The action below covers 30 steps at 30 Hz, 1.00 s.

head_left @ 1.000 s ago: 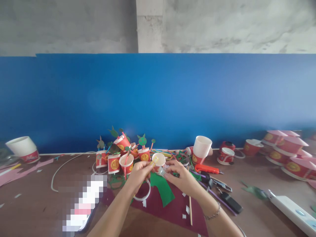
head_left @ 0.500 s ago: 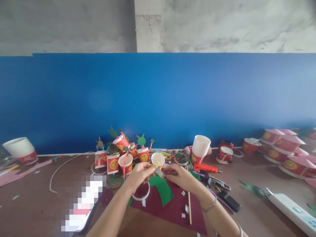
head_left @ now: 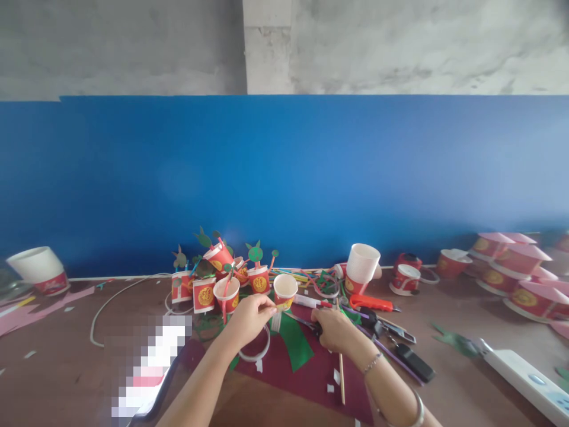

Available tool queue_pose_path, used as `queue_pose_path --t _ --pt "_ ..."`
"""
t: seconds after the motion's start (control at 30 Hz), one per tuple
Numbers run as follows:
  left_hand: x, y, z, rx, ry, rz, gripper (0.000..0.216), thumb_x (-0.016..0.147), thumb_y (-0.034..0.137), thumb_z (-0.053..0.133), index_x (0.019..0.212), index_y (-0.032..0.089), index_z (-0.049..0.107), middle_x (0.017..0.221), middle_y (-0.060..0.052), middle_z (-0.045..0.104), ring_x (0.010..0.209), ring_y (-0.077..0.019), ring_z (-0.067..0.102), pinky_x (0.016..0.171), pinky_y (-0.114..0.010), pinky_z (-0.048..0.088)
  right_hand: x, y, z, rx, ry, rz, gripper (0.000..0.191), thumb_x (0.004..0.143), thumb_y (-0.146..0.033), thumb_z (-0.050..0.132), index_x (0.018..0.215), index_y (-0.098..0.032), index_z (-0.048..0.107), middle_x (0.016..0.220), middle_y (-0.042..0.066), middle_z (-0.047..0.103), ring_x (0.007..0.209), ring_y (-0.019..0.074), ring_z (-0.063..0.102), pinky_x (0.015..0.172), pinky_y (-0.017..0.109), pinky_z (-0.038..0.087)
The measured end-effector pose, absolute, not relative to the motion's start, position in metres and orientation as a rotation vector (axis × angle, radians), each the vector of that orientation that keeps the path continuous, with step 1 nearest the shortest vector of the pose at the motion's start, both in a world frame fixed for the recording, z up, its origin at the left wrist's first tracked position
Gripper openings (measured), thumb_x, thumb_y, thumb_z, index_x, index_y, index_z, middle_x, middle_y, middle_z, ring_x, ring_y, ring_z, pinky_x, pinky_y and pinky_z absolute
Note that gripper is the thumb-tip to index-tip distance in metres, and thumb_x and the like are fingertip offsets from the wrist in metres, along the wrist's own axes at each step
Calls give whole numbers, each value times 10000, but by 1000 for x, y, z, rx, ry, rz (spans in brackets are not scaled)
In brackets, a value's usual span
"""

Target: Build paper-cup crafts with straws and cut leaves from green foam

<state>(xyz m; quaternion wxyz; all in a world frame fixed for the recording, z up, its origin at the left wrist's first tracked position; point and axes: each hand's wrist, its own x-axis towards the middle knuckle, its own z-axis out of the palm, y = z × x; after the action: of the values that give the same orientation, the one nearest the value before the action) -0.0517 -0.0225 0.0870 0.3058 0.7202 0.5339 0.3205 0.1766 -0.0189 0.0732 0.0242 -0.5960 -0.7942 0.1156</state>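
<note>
My left hand (head_left: 249, 320) is closed in a pinch on a short yellow straw piece (head_left: 278, 307), and a strip of clear tape (head_left: 275, 322) hangs from it. My right hand (head_left: 334, 330) is closed round the handles of dark scissors (head_left: 300, 320), whose blades point left toward the tape. Under both hands lie a green sheet piece (head_left: 294, 345), a maroon sheet (head_left: 313, 375) and a white ring (head_left: 256, 354). A red paper cup (head_left: 285, 289) stands just behind the straw piece.
A cluster of red cups with green leaves (head_left: 217, 279) stands behind my hands. An orange utility knife (head_left: 371, 304), a white cup stack (head_left: 362, 267), a wooden stick (head_left: 341, 379), a black key fob (head_left: 415, 363) and a white power strip (head_left: 524, 379) lie to the right.
My right hand let go of the tape, dropped down toward me and now grips the scissors. My left hand stayed in place with the straw piece and tape.
</note>
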Motion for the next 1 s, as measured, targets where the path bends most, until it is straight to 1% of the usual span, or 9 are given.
queue_pose_path --t 0.1,0.2,0.33,0.43,0.5,0.7,0.77,0.93,1.0 --pt "-55 -22 88 2034 1415 864 176 799 294 517 768 202 664 830 -34 640 795 -192 579 707 -271 398 188 -18 78 -1742 -2487 457 421 557 -22 533 899 -206 694 895 57 686 856 213 607 687 252 400" --pt "-60 -21 91 2160 1412 848 152 803 257 535 767 217 677 833 -34 628 862 -202 560 770 -293 390 199 -16 87 -1639 -2525 590 398 579 -72 518 899 -213 707 835 31 674 776 181 585 646 241 384" --pt "-63 -19 93 2262 1391 816 147 819 234 547 759 228 681 807 -24 621 861 -204 533 767 -312 376 207 -19 102 -1590 -2491 651 428 602 -108 508 973 -226 686 783 6 653 686 149 547 587 228 353" --pt "-65 -19 94 2304 1379 813 136 823 241 563 766 236 686 808 -22 611 869 -208 520 772 -325 370 205 -25 112 -1580 -2469 683 426 550 -94 511 911 -238 683 705 -22 615 631 130 496 533 215 310" --pt "-64 -19 94 2314 1361 820 116 818 241 582 778 241 690 820 -20 609 882 -206 516 788 -329 368 200 -29 115 -1530 -2449 663 418 533 -90 511 886 -240 676 692 -30 597 625 125 475 533 213 302" --pt "-60 -24 96 2332 1290 836 92 821 255 607 792 242 694 868 -21 600 908 -195 508 816 -323 371 180 -32 110 -1324 -2462 637 261 550 -83 483 715 -214 637 678 -32 605 594 110 448 577 223 319" --pt "-58 -26 97 2340 1275 827 92 824 266 609 795 247 695 873 -20 594 918 -197 505 827 -328 367 178 -31 108 -1280 -2461 651 232 554 -82 485 686 -212 624 674 -35 610 588 108 450 584 224 323" --pt "-57 -28 100 2335 1256 811 136 847 303 583 790 254 696 873 -20 588 929 -196 500 830 -327 367 179 -31 107 -1284 -2422 708 280 600 -94 484 768 -226 665 651 -38 607 562 108 445 542 222 305" --pt "-57 -28 100 2331 1252 819 157 853 315 571 785 252 698 868 -22 590 923 -196 500 829 -329 370 180 -31 107 -1284 -2429 746 263 603 -93 480 744 -220 662 620 -45 583 547 101 428 530 219 294"
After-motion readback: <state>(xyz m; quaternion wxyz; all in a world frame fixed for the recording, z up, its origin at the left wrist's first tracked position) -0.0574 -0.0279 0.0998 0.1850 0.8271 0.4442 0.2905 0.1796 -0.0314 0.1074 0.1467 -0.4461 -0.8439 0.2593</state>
